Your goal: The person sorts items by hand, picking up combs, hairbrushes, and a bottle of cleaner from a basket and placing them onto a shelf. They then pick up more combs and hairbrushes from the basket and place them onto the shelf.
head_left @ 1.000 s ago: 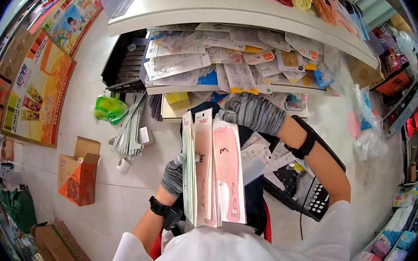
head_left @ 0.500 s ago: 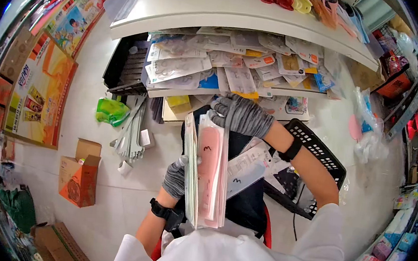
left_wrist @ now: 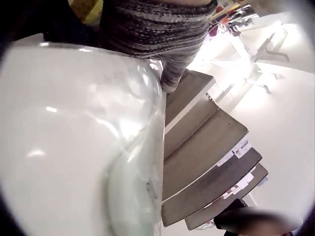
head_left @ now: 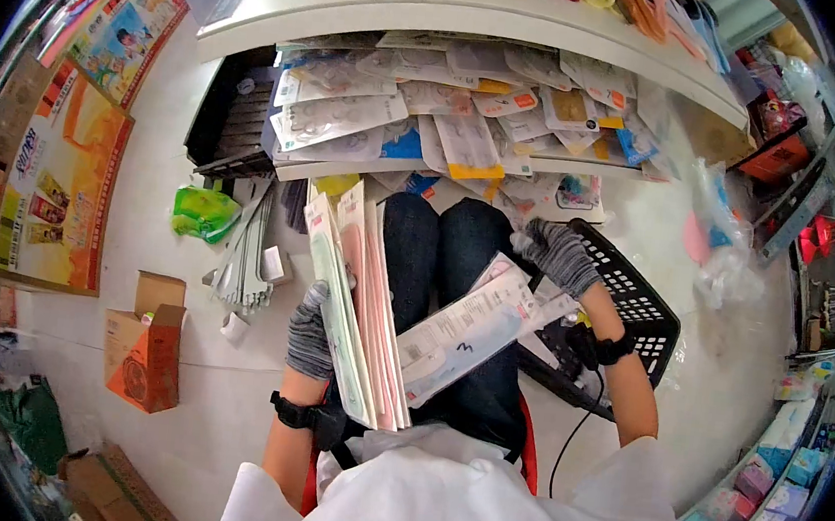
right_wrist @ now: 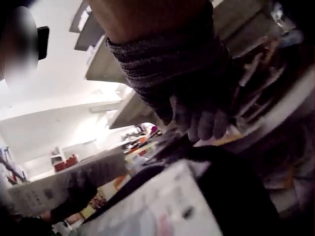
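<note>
My gloved left hand grips a stack of flat packaged combs, stood on edge and leaning left over the lap. In the left wrist view, the clear wrapping of a pale green package fills much of the picture, with the glove at its edge. My gloved right hand is over the right knee, fingers loosely bent, with nothing seen between them in the right wrist view. Below it, loose flat packages lie across the thighs, the top one marked in black.
A black plastic basket with packages stands right of the legs. Ahead, a low shelf is heaped with packets under a white shelf board. Metal hooks, a green bag and an orange carton are on the left floor.
My right hand has left the top of the stack and moved right, over the right knee. The stack, held by my left hand, has moved left and tilted, showing more of the loose packages.
</note>
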`<state>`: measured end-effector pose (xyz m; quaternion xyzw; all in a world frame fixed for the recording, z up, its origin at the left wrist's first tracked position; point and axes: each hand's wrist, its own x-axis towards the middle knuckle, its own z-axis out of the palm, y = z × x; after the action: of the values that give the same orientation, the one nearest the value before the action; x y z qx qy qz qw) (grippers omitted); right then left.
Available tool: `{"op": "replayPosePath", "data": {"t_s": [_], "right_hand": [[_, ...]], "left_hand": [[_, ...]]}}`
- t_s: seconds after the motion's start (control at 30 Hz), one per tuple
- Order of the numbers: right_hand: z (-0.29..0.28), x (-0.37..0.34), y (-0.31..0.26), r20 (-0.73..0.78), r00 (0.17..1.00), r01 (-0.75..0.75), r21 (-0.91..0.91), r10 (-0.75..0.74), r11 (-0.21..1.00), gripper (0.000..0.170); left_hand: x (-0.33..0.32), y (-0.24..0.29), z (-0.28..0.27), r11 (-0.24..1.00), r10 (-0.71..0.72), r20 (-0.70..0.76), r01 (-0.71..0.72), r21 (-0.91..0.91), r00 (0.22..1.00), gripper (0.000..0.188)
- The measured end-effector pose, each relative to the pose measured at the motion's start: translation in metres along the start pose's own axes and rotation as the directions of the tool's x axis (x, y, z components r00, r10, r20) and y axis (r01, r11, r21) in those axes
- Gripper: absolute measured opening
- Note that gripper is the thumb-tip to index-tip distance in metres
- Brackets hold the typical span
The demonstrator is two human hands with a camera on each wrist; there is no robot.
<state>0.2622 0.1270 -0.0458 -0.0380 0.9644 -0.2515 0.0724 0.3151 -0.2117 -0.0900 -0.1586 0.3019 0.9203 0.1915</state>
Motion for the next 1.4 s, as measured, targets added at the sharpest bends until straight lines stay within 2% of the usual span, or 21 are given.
{"op": "replayPosePath", "data": {"t_s": [0.07, 0.1, 0.2, 0.37, 0.47, 0.5, 0.53, 0.57, 0.6, 0.67, 0.77, 0.8, 0.87, 0.93, 1.0, 1.03, 1.07, 1.1, 1.13, 1.23, 1.4], "right_hand": [[-0.004, -0.011, 0.006, 0.257, 0.963, -0.083, -0.014, 0.083, 0.996, 0.036], [0.026, -0.014, 0.041, 0.017, 0.966, 0.249, 0.223, -0.260, 0.942, 0.034], [0.015, -0.010, 0.015, 0.408, 0.910, -0.188, 0.248, 0.073, 0.950, 0.032], [0.021, 0.003, 0.033, 0.525, 0.842, -0.157, 0.457, -0.124, 0.875, 0.031], [-0.001, 0.005, 0.016, 0.279, 0.945, 0.023, 0.473, -0.174, 0.881, 0.041], [-0.002, 0.007, 0.019, 0.073, 0.970, 0.160, 0.518, -0.230, 0.840, 0.047], [-0.011, 0.009, 0.024, 0.206, 0.974, -0.084, 0.719, -0.097, 0.690, 0.047], [-0.010, 0.010, 0.024, -0.043, 0.998, 0.066, 0.719, -0.050, 0.691, 0.046], [-0.009, 0.010, 0.024, -0.290, 0.957, 0.209, 0.683, -0.002, 0.700, 0.044], [-0.025, 0.028, 0.052, -0.244, 0.957, 0.018, 0.591, 0.157, 0.807, 0.040], [-0.051, 0.011, 0.048, -0.507, 0.805, 0.133, 0.661, 0.309, 0.739, 0.034], [-0.058, 0.008, 0.046, -0.519, 0.744, 0.206, 0.778, 0.421, 0.594, 0.032], [-0.075, -0.013, 0.021, -0.501, 0.690, 0.192, 0.822, 0.522, 0.536, 0.030], [-0.072, -0.035, 0.000, -0.440, 0.761, 0.277, 0.885, 0.477, 0.375, 0.032], [-0.045, -0.049, 0.007, -0.446, 0.814, 0.235, 0.839, 0.373, 0.491, 0.034], [-0.035, -0.060, -0.008, -0.349, 0.859, 0.251, 0.925, 0.375, 0.286, 0.036], [-0.024, -0.068, -0.018, -0.351, 0.877, 0.236, 0.910, 0.329, 0.340, 0.037], [-0.012, -0.077, -0.010, -0.507, 0.822, 0.012, 0.471, 0.260, 0.882, 0.037], [-0.007, -0.086, -0.029, -0.353, 0.868, 0.025, 0.734, 0.350, 0.679, 0.036], [0.039, -0.112, -0.029, -0.409, 0.850, 0.010, 0.644, 0.333, 0.765, 0.044], [0.061, -0.133, -0.084, -0.379, 0.831, -0.011, 0.721, 0.408, 0.692, 0.049]], "left_hand": [[0.003, -0.002, -0.003, 0.998, 0.024, -0.015, -0.023, 0.050, 1.000, 0.038], [0.002, -0.002, 0.002, 0.997, 0.033, -0.020, -0.032, 0.064, 0.999, 0.039], [0.004, -0.005, 0.007, 0.999, 0.013, -0.007, -0.013, 0.044, 1.000, 0.040], [-0.002, -0.005, 0.013, 0.998, -0.006, -0.011, 0.007, 0.069, 1.000, 0.042], [-0.004, -0.003, 0.011, 0.997, -0.017, -0.020, 0.019, 0.075, 1.000, 0.041], [-0.005, -0.002, 0.011, 0.997, -0.010, -0.029, 0.013, 0.080, 1.000, 0.041], [-0.007, -0.002, 0.010, 0.996, -0.004, -0.040, 0.007, 0.086, 0.999, 0.040], [-0.006, -0.001, 0.007, 0.996, 0.009, -0.048, -0.004, 0.093, 0.999, 0.040], [-0.007, 0.000, 0.008, 0.996, 0.019, -0.049, -0.015, 0.091, 0.999, 0.041], [-0.008, 0.002, 0.013, 0.996, 0.036, -0.047, -0.032, 0.089, 0.998, 0.041], [-0.008, 0.002, 0.016, 0.993, 0.067, -0.070, -0.059, 0.102, 0.995, 0.041], [-0.008, 0.002, 0.018, 0.992, 0.078, -0.068, -0.070, 0.103, 0.995, 0.041], [-0.010, 0.002, 0.023, 0.990, 0.105, -0.069, -0.098, 0.105, 0.992, 0.040], [-0.009, 0.001, 0.024, 0.994, 0.089, -0.087, -0.083, 0.064, 0.992, 0.039], [-0.006, -0.002, 0.027, 0.995, 0.097, -0.085, -0.095, 0.025, 0.992, 0.038], [-0.005, -0.004, 0.026, 0.995, 0.101, -0.092, -0.102, -0.002, 0.991, 0.038], [-0.004, -0.005, 0.027, 0.994, 0.103, -0.076, -0.105, -0.023, 0.992, 0.037], [-0.002, -0.005, 0.028, 0.993, 0.104, -0.061, -0.107, -0.043, 0.993, 0.037], [-0.001, -0.006, 0.029, 0.992, 0.106, -0.045, -0.109, -0.064, 0.993, 0.036], [0.001, -0.007, 0.038, 0.975, 0.068, 0.037, -0.059, -0.213, 0.997, 0.037], [0.004, -0.011, 0.053, 0.925, 0.087, 0.096, -0.045, -0.376, 0.992, 0.040]]}}
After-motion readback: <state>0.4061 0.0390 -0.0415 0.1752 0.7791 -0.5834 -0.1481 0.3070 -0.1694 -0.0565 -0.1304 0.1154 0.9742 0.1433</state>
